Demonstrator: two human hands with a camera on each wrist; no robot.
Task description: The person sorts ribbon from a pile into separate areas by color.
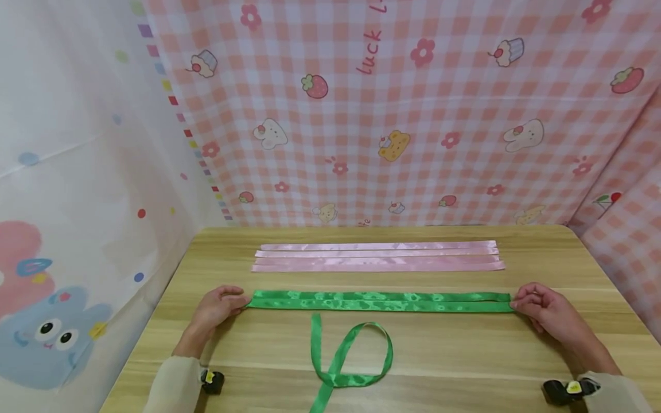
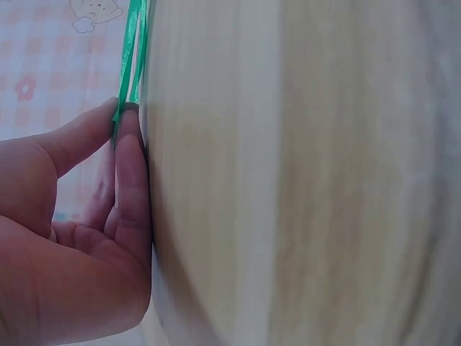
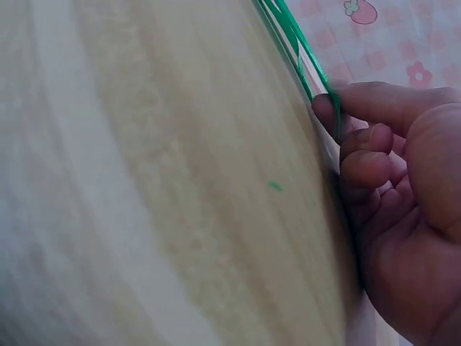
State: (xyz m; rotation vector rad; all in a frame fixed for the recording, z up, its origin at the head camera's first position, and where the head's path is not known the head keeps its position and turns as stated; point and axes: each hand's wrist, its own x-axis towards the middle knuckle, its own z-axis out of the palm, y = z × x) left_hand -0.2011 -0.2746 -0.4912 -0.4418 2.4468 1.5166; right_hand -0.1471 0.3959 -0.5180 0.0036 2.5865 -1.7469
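Note:
Two green satin ribbon strips point(image 1: 382, 305) run side by side across the table, the nearer one stretched between both hands. My left hand point(image 1: 219, 306) pinches the left end between thumb and fingertips; the left wrist view shows the green ribbon point(image 2: 127, 65) rising from that pinch. At the other end, my right hand point(image 1: 548, 310) pinches the ribbon's right tip. In the right wrist view its thumb and finger meet on the green ribbon point(image 3: 336, 108). A longer loose green ribbon point(image 1: 335, 367) lies looped nearer me, running out of the bottom of the head view.
Several pink ribbon strips point(image 1: 377, 256) lie in parallel rows farther back on the wooden table point(image 1: 465, 355). A pink checked cloth point(image 1: 372, 115) hangs behind the table, and a white printed cloth point(image 1: 93, 189) hangs at the left.

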